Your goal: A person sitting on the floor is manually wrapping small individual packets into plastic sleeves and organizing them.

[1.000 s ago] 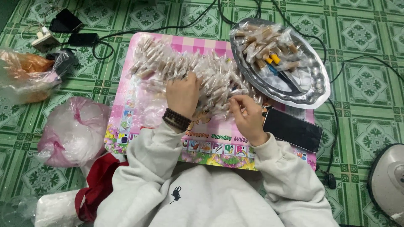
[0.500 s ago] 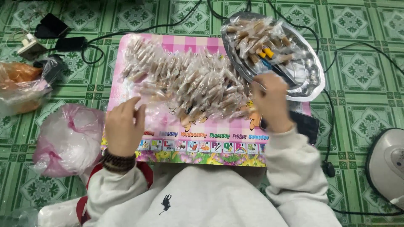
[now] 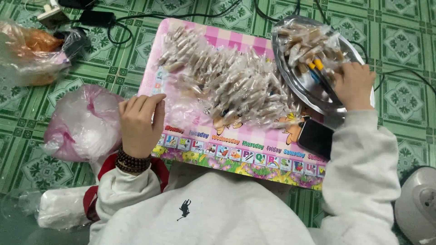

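— What do you see from above?

— The left hand (image 3: pixel 138 124) rests with curled fingers on the near left edge of a pink board (image 3: pixel 236 149) lying on the green tiled floor (image 3: pixel 399 41). It seems to pinch a clear wrapper (image 3: pixel 179 106), though I can't tell for sure that it grips it.

— And the other one?

— The right hand (image 3: pixel 354 84) is up in the metal tray (image 3: pixel 299 86) at the far right, fingers bent down among the sweets and the pens (image 3: pixel 315 68) there. Whether it has closed on anything is hidden.

— Where are the wrapped sweets?

— A big heap (image 3: pixel 227 84) covers the middle of the board, between the two hands, just right of the left one. A dark phone (image 3: pixel 315 138) lies on the board under the right forearm. A pinkish plastic bag (image 3: pixel 84 120) sits on the floor just left of the left hand.
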